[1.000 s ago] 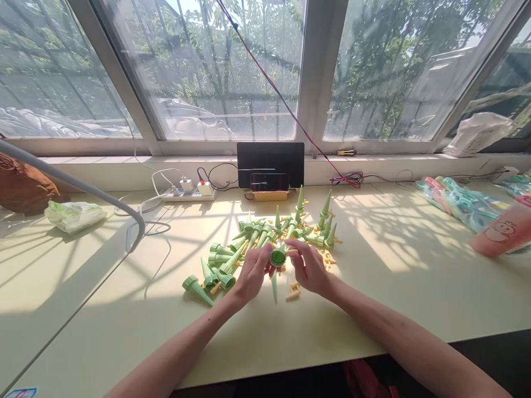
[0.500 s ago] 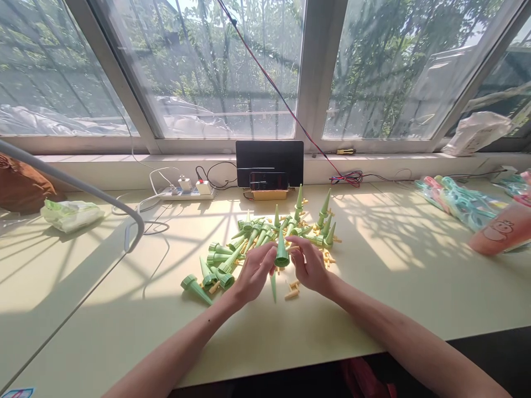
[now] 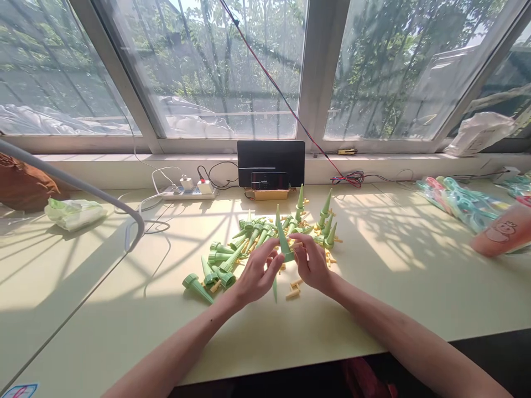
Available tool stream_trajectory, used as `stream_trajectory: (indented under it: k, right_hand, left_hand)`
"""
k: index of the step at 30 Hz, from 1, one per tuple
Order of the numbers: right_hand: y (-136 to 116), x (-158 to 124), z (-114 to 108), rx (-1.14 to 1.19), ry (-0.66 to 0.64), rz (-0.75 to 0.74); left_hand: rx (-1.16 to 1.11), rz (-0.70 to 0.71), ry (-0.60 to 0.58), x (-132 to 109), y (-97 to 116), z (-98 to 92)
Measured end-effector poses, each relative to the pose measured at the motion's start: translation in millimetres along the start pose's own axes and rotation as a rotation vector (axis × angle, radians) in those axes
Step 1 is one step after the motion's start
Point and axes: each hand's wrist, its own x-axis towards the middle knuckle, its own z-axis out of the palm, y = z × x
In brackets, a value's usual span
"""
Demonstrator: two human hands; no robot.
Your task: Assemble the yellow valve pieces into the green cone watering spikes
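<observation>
My left hand [image 3: 259, 272] is closed around the lower part of a green watering spike [image 3: 282, 237], a tapered plastic cone. Its tip points up, leaning slightly left, and its wide base faces down toward the right. At the spike's right side, my right hand [image 3: 312, 262] is closed in a pinch; the small yellow peg in its fingers is mostly hidden now. Behind the hands lies a pile of similar green spikes [image 3: 226, 257] with ridged collars. Several loose yellow pegs [image 3: 292, 294] rest on the table just in front of the right hand.
Several spikes with yellow pegs in them stand upright at the back right, one being a tall spike [image 3: 325, 209]. A phone [image 3: 269, 181] leans before a black tablet [image 3: 271, 155]. A power strip [image 3: 188, 192], wipes pack [image 3: 74, 213] and pink drink cup [image 3: 504, 229] are also on the table [image 3: 398, 293].
The held spike has turned: its open base faced me before, and now its side shows with the base swung right. My right fingers have come closer around it, covering the yellow peg.
</observation>
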Motion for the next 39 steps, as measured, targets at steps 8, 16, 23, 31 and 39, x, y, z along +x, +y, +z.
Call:
stream_trajectory:
  k: [8, 16, 23, 31, 39]
  right_hand:
    - [-0.3, 0.7, 0.5, -0.008, 0.026, 0.027]
    - [-0.5, 2.0, 1.9, 0.034, 0.019, 0.013]
    - [0.7, 0.9, 4.0, -0.007, 0.017, 0.057]
    - [2.5, 0.0, 6.1, -0.08, 0.037, 0.131]
    - [1.3, 0.0, 5.2, -0.084, 0.062, 0.04]
  left_hand:
    - [0.033, 0.035, 0.013, -0.4, -3.1, 1.5]
    - [0.183, 0.104, 0.094, 0.5, -4.3, 0.7]
    - [0.323, 0.135, 0.188, -2.5, -8.0, 2.9]
    - [0.313, 0.001, 0.217, 2.4, -4.3, 4.5]
    - [0.082, -0.218, 0.378, 4.2, 1.3, 2.0]
